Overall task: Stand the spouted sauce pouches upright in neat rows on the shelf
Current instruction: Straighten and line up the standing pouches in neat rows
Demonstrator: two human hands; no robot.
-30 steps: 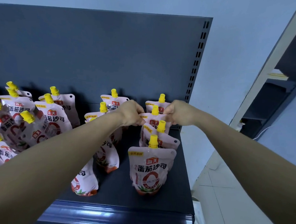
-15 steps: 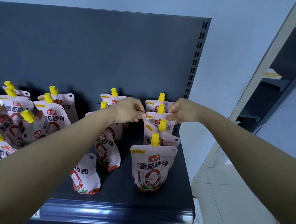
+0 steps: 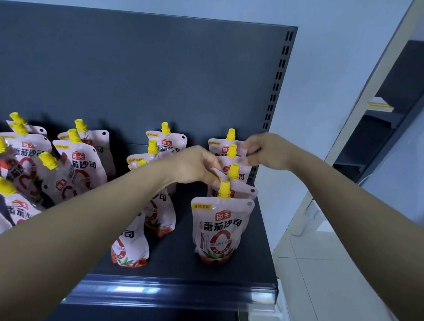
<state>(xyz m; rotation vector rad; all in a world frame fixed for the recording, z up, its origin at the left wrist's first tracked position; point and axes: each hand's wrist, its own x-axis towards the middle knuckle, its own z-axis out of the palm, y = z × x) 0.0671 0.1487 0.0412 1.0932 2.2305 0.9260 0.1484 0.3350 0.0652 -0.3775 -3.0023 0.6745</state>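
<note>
Four pouches [image 3: 220, 225]: stood upright one behind another at centre right of the frame, on the dark shelf [image 3: 180, 257].
Left hand [image 3: 195, 168]: fingers curled, pinched on the upper left corner of the second pouch [image 3: 241, 190] from the front.
Right hand [image 3: 268, 151]: held apart from the left; fingertips seemingly closed on the right edge of the rear pouches [image 3: 218, 147], blurred, so which one cannot be told.
Middle row [image 3: 166, 142]: partly hidden behind the left forearm.
Left cluster [image 3: 81, 162]: leaned at varied angles, left edge.
</note>
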